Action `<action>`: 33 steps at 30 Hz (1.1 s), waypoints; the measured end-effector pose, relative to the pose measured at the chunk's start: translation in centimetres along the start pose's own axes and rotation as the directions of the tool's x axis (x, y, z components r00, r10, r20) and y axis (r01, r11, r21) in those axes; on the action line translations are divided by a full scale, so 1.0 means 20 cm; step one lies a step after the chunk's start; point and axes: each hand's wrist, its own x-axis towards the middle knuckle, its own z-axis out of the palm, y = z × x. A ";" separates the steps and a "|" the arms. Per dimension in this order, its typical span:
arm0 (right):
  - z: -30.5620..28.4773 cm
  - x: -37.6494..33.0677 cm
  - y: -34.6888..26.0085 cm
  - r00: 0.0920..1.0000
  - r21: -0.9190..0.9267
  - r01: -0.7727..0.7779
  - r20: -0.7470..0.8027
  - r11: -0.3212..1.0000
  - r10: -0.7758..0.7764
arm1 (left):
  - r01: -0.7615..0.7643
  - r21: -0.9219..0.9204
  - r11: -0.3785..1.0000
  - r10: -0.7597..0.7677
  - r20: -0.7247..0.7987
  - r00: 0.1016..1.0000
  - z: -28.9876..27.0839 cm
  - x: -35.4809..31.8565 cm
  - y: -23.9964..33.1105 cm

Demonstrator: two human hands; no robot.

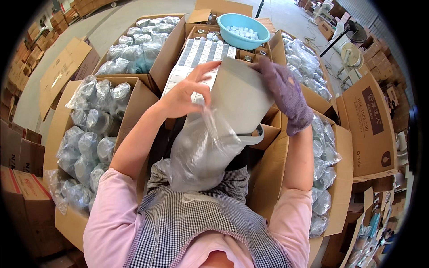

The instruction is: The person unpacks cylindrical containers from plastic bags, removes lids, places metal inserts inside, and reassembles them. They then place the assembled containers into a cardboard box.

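My bare left hand (187,91) pinches the gathered edge of a clear plastic bag (192,156) between thumb and fingers. The bag hangs down over my lap and wraps the lower part of something greyish. At the upper right corner of a flat grey sheet (241,91), my right hand (286,94), in a purple glove, grips its edge; the fingertips are blurred. The sheet slants up from the bag, its lower end behind the plastic. A curved grey rim or handle (257,135) sticks out to the right under it; what it belongs to is mostly hidden.
Open cartons of bagged clear containers stand left (127,111) and right (333,178). Ahead, a blue basin (243,24) of small white pieces sits on a carton beside printed label sheets (205,51). A fan (355,32) stands at the far right.
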 end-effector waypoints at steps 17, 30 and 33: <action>0.10 -0.09 0.05 0.850 0.590 -0.461 0.077 0.663 0.521 | 0.412 -0.440 0.798 -0.490 -0.076 0.868 0.28 -0.01 -0.14; 0.43 -0.97 0.20 0.655 0.841 -0.518 0.274 0.155 0.704 | 0.505 -0.552 0.664 -0.688 -0.184 0.702 0.28 -0.42 -0.19; 0.48 -1.02 -0.07 0.762 0.955 -0.294 0.259 -0.039 0.594 | 0.502 -0.594 0.629 -0.696 -0.143 0.703 0.28 -0.45 -0.19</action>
